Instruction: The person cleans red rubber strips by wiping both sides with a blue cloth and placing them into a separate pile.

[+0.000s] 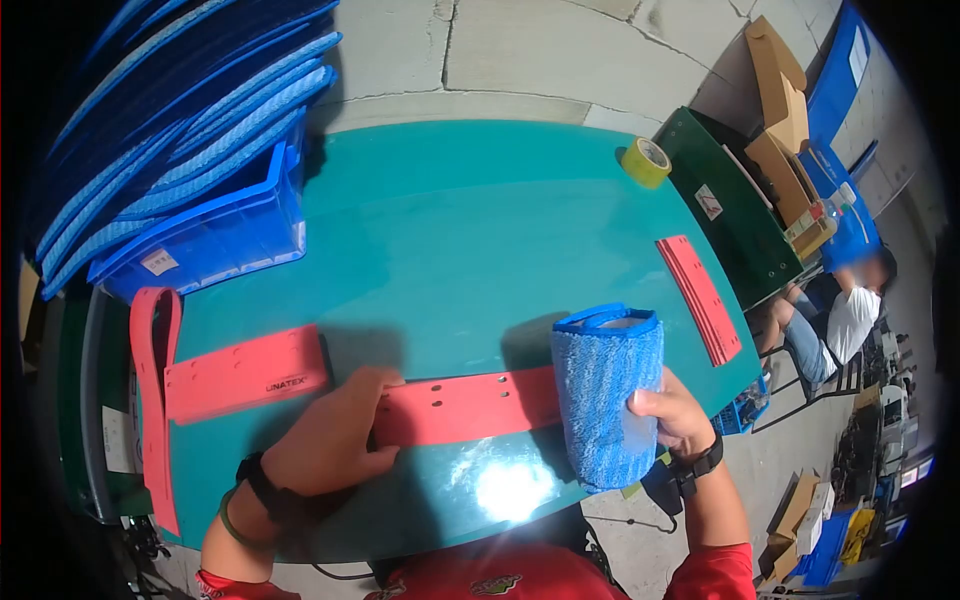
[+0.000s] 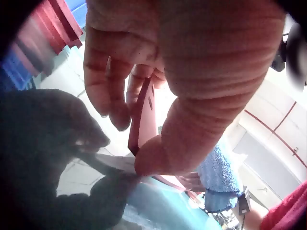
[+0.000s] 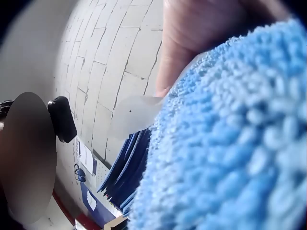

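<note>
My left hand [image 1: 335, 435] pinches the left end of a flat red strip [image 1: 470, 408] with punched holes. In the left wrist view, the thumb and fingers lie on either side of the strip [image 2: 144, 122], which stands tilted. My right hand [image 1: 675, 410] grips a rolled blue microfibre pad [image 1: 605, 395] with darker blue edging, held upright. That roll covers the red strip's right end in the head view. A whitish translucent piece [image 3: 134, 115] sticks out beside the pad [image 3: 220, 143] near my right fingers.
On the green table [image 1: 430, 250] lie a red strip with black print [image 1: 245, 375], a looped red strip [image 1: 155, 400], stacked red strips [image 1: 698, 300] and a yellow tape roll [image 1: 646, 162]. A blue bin [image 1: 215, 235] holds several blue pads. A person [image 1: 850, 315] sits beyond the right edge.
</note>
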Demonstrator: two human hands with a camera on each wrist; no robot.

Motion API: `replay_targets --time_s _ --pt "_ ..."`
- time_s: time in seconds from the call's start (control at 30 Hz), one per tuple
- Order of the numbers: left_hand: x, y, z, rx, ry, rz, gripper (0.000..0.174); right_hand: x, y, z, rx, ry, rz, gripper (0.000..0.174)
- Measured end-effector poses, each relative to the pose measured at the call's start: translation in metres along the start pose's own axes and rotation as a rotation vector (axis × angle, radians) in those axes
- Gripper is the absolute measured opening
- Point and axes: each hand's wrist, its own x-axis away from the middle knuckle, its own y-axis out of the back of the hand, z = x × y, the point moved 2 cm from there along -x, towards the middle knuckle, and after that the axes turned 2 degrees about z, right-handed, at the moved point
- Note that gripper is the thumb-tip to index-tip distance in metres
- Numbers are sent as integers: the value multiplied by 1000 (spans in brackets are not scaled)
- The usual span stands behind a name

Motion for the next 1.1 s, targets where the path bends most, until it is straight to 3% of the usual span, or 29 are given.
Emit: replay_targets --time_s 0.3,0.43,0.5,0.57,0.63,0.67,0.73,0.83,1.03,1.1 --pt "-1 1 5 65 62 10 69 10 -15 -1 168 14 151 75" --pt "-2 2 6 183 130 25 71 26 -24 11 230 19 80 83" --pt "0 0 13 228 140 6 72 39 -12 9 83 177 -27 92" --pt "0 -1 18 214 97 12 70 57 22 0 74 173 -95 103" --pt "0 -3 21 204 94 23 69 79 72 -8 24 357 -308 92" --pt "-1 -3 21 191 95 36 68 80 78 -2 28 360 -309 92" --pt "-2 -2 19 189 98 36 66 77 90 18 -227 553 -417 76" --pt "-2 -1 18 188 108 47 63 69 101 55 -336 646 -376 62" --pt "-4 1 13 184 132 66 59 59 157 91 -363 926 -493 60" --pt "-4 2 12 179 132 76 58 60 178 91 -359 933 -488 61"
